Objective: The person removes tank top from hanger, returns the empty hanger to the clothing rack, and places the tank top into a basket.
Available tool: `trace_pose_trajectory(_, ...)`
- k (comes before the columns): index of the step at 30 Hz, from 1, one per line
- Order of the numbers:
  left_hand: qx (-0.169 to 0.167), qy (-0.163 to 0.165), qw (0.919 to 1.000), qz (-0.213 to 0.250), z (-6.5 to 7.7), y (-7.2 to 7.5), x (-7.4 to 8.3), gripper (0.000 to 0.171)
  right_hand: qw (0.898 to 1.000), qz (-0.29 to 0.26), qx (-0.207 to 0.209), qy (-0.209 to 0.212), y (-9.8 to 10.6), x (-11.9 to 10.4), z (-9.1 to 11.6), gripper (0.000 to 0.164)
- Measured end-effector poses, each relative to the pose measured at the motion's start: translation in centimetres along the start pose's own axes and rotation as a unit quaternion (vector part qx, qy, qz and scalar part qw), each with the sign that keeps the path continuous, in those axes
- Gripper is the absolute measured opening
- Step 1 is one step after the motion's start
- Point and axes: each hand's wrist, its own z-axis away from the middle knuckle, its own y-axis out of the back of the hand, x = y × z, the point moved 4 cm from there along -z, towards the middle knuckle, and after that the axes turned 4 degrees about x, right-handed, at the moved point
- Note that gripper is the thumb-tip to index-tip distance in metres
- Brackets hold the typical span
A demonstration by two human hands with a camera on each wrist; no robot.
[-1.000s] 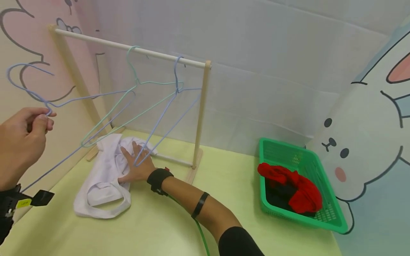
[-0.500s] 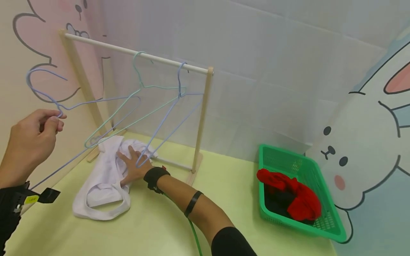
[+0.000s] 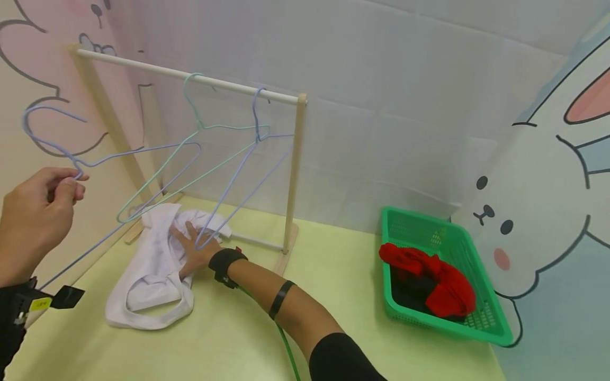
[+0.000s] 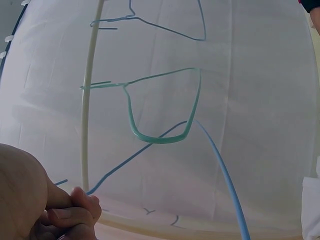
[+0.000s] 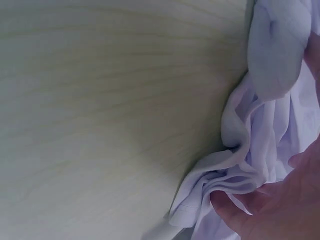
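Note:
In the head view my left hand (image 3: 40, 222) pinches a blue wire hanger (image 4: 223, 175) at the neck, just below its hook. The hanger is off the rail, its hook up, its far end overlapping a green hanger (image 3: 162, 169). My right hand (image 3: 197, 256) rests with fingers spread on a rumpled white shirt (image 3: 126, 280), whose neck opening lies toward me on the table. In the right wrist view the thumb touches a fold of the shirt (image 5: 275, 55), and part of the hand is out of frame.
A wooden rack (image 3: 294, 174) with a white rail (image 3: 157, 69) stands at the back left. The green hanger and another blue hanger (image 3: 233, 174) hang from it. A green basket (image 3: 391, 286) with a red cloth (image 3: 448, 286) and something black stands right. Walls rise close behind.
The head view has shifted slightly. My left hand keeps its pinch on the hanger, with only a slight move. My right hand has slid a little to the left on the shirt.

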Motion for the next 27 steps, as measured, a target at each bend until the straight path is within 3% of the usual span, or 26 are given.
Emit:
trace_pose_trajectory(5, 0.002, 0.002, 1.0000, 0.005, -0.1, 0.0, 0.0, 0.048, 0.999, 0.024, -0.023, -0.014, -0.3, -0.2, -0.3, 0.132)
trace_pose_trajectory(13, 0.000, -0.016, 0.9999, 0.005, -0.3, -0.5, 0.2, 0.046, 0.998, 0.012, -0.049, -0.038, -1.0, 0.1, -1.0, 0.131)
trace_pose_trajectory(20, -0.002, -0.022, 0.9998, -0.001, -0.4, -0.6, 0.4, 0.046, 0.999, 0.042, -0.011, -0.018, -1.3, 0.0, -1.8, 0.121)
trace_pose_trajectory(27, 0.002, -0.034, 0.9993, -0.013, -0.8, -0.8, 1.0, 0.046, 1.000, 0.030, 0.001, -0.007, -1.5, 0.3, -2.1, 0.103)
